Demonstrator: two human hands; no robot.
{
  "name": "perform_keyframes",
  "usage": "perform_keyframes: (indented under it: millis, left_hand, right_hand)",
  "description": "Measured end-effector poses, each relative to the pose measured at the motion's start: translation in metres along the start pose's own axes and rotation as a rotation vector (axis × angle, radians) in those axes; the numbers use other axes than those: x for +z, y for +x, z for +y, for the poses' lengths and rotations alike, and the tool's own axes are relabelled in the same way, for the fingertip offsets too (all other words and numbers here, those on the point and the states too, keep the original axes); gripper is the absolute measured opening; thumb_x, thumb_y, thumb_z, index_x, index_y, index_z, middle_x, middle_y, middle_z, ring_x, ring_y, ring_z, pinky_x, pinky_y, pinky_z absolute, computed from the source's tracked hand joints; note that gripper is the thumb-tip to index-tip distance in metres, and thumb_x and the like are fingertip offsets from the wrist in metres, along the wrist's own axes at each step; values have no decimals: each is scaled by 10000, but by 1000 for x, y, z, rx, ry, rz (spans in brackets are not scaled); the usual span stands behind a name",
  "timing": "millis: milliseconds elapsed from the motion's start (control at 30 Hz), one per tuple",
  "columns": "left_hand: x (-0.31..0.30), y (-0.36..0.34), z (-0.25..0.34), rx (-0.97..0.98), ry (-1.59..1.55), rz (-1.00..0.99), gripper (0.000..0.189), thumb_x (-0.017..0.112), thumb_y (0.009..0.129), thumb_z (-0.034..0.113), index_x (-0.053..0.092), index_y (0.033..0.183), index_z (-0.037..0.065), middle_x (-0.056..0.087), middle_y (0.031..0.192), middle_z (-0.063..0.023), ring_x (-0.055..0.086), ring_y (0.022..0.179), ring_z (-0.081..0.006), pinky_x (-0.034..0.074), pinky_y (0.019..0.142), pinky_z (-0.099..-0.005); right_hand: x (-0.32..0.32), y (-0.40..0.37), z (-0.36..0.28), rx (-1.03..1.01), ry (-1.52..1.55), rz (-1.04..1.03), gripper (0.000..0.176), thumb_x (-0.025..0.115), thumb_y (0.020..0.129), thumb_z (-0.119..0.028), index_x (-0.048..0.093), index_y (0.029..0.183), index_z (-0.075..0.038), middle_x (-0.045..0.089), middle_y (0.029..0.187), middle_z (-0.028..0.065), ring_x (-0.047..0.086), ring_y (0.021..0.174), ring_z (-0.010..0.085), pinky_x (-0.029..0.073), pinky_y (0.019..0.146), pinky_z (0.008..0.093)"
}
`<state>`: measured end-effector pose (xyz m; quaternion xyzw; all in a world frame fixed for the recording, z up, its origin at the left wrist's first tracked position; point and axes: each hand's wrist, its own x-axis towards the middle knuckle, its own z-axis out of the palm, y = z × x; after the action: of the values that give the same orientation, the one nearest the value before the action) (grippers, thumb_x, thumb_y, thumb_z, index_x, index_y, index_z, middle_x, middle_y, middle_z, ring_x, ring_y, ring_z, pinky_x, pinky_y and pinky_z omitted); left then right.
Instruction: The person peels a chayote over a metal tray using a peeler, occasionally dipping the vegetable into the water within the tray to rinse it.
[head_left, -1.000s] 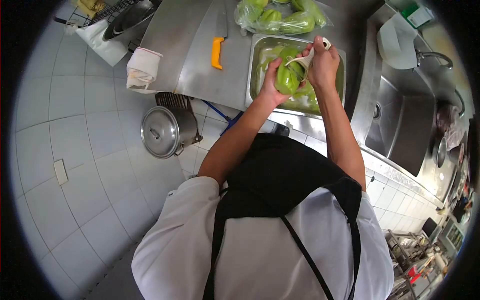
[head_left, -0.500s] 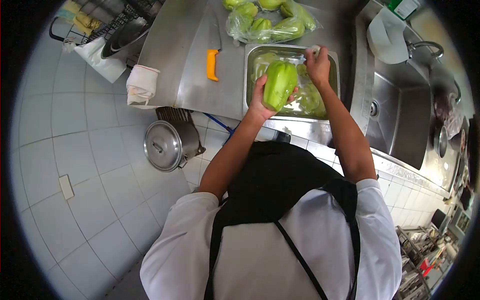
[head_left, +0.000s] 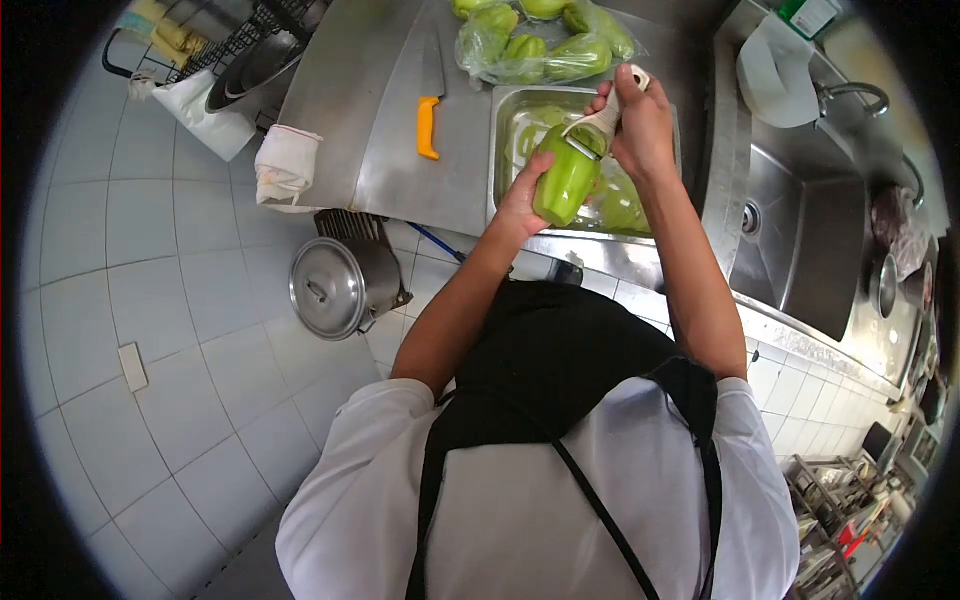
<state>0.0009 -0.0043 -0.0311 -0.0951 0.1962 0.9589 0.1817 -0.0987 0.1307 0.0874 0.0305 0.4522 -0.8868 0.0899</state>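
Observation:
My left hand (head_left: 522, 203) is closed around a pale green chayote (head_left: 565, 190), holding it over a steel pan (head_left: 495, 150). In my right hand (head_left: 645, 130) is a white peeler (head_left: 603, 118), its blade lying across the upper end of the chayote. Green peelings (head_left: 620, 208) lie in the pan below, partly covered by my hands. Behind the pan, a clear plastic bag (head_left: 545, 62) holds several more chayotes.
A knife with an orange handle (head_left: 427, 128) rests on the steel counter (head_left: 385, 150), left of the pan. A folded white cloth (head_left: 287, 165) hangs at the counter's left edge. To the right is a sink (head_left: 800, 220) with a faucet (head_left: 850, 92). A lidded pot (head_left: 328, 288) stands below.
My right hand has risen slightly and turned, and the peeler now shows against the chayote's upper end. The chayote has tilted and shifted slightly right in my left hand.

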Motion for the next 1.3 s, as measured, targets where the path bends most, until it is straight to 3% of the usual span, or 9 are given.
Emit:
perform_keyframes:
  millis: [167,267,367,467,600,700,833,1067,1300]
  left_hand:
    - [-9,-4,-4,-81,20,-60,671,734,824,319,445,1366,48,600,1234,-142,633,1076,-291,549,895,-484]
    - [-16,-8,-9,-7,170,-29,751,725,795,414,452,1367,12,595,1248,-200,624,1089,-381,545,887,-515]
    - [-16,-8,-8,-2,179,-139,757,742,783,404,458,1363,10,595,1254,-202,622,1093,-379,543,898,-512]
    - [-14,-8,-4,43,189,-65,744,743,795,381,451,1364,2,586,1263,-214,622,1091,-380,538,907,-515]
    - [-21,-5,1,51,140,26,666,713,843,326,428,1391,79,560,1298,-185,601,1122,-375,531,901,-549]
    - [-19,-7,1,60,164,78,581,690,876,289,428,1383,181,544,1311,-135,578,1148,-357,528,882,-580]
    - [-20,-1,2,-2,172,104,597,693,866,256,414,1380,137,563,1264,-134,602,1111,-311,539,886,-530]
    - [-16,4,0,-41,169,104,620,682,842,157,387,1386,109,571,1219,-115,618,1072,-254,551,899,-413]
    - [-16,-3,-2,40,227,91,675,684,816,121,375,1416,114,562,1242,-116,614,1077,-256,543,906,-401]
  right_hand:
    - [-19,10,14,68,50,46,213,557,993,-153,440,1081,2,566,768,103,553,600,186,519,550,362]
    - [-40,29,33,-42,9,105,227,568,983,-150,431,1085,-1,567,744,107,553,572,191,504,533,351]
    - [-82,61,59,-206,-310,344,249,585,967,-146,424,1083,4,569,714,104,568,544,199,492,515,347]
    - [-114,62,80,-276,-526,315,298,607,952,-161,433,1114,19,602,726,118,597,536,199,495,519,351]
    - [-139,58,98,-350,-1153,190,410,649,929,-209,447,1192,33,652,832,158,650,662,160,521,595,352]
    - [-100,47,56,-357,-697,117,296,612,954,-177,464,1118,20,628,818,142,641,690,190,533,620,352]
    - [-39,18,18,-126,-227,62,214,572,981,-153,462,1075,5,596,784,105,601,649,196,539,601,351]
    - [-25,5,30,105,-123,-1,243,579,986,-167,449,1099,5,577,785,101,563,613,178,533,581,354]
    - [-45,28,52,-71,-177,31,254,580,985,-167,447,1094,20,565,736,85,550,584,172,497,526,341]
